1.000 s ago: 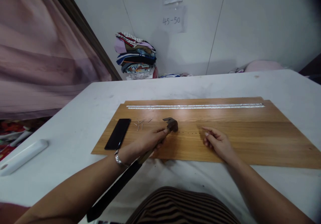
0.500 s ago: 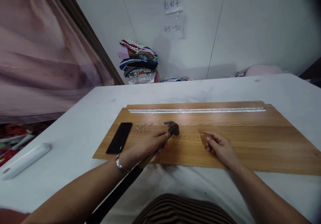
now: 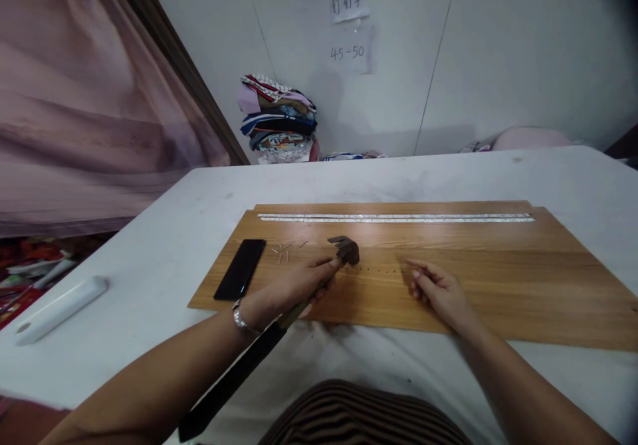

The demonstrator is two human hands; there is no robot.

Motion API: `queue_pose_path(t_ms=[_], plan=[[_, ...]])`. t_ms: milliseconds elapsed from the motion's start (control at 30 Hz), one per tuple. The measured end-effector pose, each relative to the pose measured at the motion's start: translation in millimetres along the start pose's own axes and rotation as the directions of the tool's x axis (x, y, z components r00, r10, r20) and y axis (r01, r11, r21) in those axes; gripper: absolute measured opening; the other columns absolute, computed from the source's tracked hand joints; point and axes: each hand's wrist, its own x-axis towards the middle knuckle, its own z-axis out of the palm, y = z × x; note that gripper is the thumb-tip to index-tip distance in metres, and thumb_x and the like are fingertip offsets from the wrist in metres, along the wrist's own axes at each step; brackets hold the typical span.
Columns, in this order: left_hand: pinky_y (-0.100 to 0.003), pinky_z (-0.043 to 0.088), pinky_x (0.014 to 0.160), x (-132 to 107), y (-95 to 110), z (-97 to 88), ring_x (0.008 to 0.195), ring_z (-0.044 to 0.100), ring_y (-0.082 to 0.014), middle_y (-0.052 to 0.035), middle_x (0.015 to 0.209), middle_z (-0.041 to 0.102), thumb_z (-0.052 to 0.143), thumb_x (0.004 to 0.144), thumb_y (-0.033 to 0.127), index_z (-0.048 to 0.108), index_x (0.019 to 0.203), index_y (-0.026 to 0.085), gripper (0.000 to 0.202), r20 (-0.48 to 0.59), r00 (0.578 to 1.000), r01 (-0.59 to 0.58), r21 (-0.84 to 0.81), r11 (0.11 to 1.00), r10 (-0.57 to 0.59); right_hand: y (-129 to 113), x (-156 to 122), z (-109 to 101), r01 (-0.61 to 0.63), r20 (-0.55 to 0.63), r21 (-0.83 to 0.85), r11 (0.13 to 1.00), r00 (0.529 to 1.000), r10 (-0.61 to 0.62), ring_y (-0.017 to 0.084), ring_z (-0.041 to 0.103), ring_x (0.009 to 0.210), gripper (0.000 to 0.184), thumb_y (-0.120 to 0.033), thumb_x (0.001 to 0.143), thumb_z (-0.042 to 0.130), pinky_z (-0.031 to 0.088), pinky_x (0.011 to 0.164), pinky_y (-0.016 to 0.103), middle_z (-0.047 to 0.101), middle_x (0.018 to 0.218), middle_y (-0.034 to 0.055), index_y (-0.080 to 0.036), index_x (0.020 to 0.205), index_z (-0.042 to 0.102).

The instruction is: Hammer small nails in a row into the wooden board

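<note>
The left hand (image 3: 302,284) wraps its fingers firmly round a claw hammer (image 3: 276,331), gripping the shaft just below the rough, dark brown metal head. The hammer slants across the near edge of a flat, honey-brown wood-grained board (image 3: 498,279), with its split claw over the board and its long black sleeve running back toward the body. A shiny silver band (image 3: 239,315) circles the left wrist.

The right hand (image 3: 438,292) is over the board with its thumb near the bent fingers; whether they pinch anything cannot be told. Just beside its fingertips ends a straight row of tiny dark dots (image 3: 380,270) on the grain, running toward the hammer head.

Thin, straight silvery nails (image 3: 288,256) lie loose between the hammer and a glossy black rectangular phone (image 3: 240,269). Two narrow, pale marked strips (image 3: 399,220) lie parallel along the board's far side. Beneath spreads a smooth, matte white tabletop (image 3: 149,232).
</note>
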Motion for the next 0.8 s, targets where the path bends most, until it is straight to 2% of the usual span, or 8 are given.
queue_pose_path(t_ms=[200,333,567,800], plan=[[-0.02,0.029,0.043,0.0,-2.4,1.6,0.05,0.04,-0.0063,0.0034,0.067,0.047,0.049,0.087,0.057,0.057,0.102,0.017,0.043,-0.016,0.999,0.028,0.012,1.0,-0.028,0.7,0.0,-1.2,0.026,0.007,-0.028,0.999,1.0,-0.025,0.011,0.049,0.048,0.049,-0.046,0.074,0.064,0.035,0.045,0.023,0.057,0.056,-0.0024,-0.013,0.111,0.065],[-0.02,0.028,0.043,-1.3,0.2,1.5,0.05,0.039,-0.0065,0.0034,0.066,0.047,0.049,0.088,0.057,0.056,0.105,0.017,0.044,-0.006,0.999,0.035,-0.001,0.999,-0.035,2.1,-0.1,-1.7,0.041,0.014,-0.037,0.998,0.999,-0.04,0.011,0.05,0.048,0.047,-0.044,0.075,0.064,0.035,0.045,0.023,0.057,0.055,-0.0023,-0.014,0.112,0.066],[-0.02,0.03,0.044,-1.1,1.6,0.6,0.05,0.038,-0.0056,0.0037,0.067,0.048,0.048,0.09,0.052,0.055,0.099,0.018,0.036,-0.009,1.0,0.02,-0.012,1.0,-0.02,-4.2,-1.3,1.1,0.005,0.002,-0.026,1.0,1.0,-0.005,0.011,0.047,0.046,0.051,-0.046,0.072,0.064,0.033,0.044,0.023,0.056,0.053,-0.0024,-0.013,0.11,0.066],[-0.021,0.029,0.044,-1.0,-4.1,0.9,0.051,0.041,-0.0065,0.0021,0.069,0.049,0.049,0.088,0.056,0.057,0.102,0.018,0.042,-0.028,0.998,0.048,0.015,0.999,-0.048,-7.5,-2.7,2.3,0.012,0.0,-0.032,0.999,1.0,-0.012,0.011,0.048,0.047,0.05,-0.048,0.071,0.065,0.033,0.044,0.024,0.056,0.054,-0.0019,-0.015,0.109,0.067]])
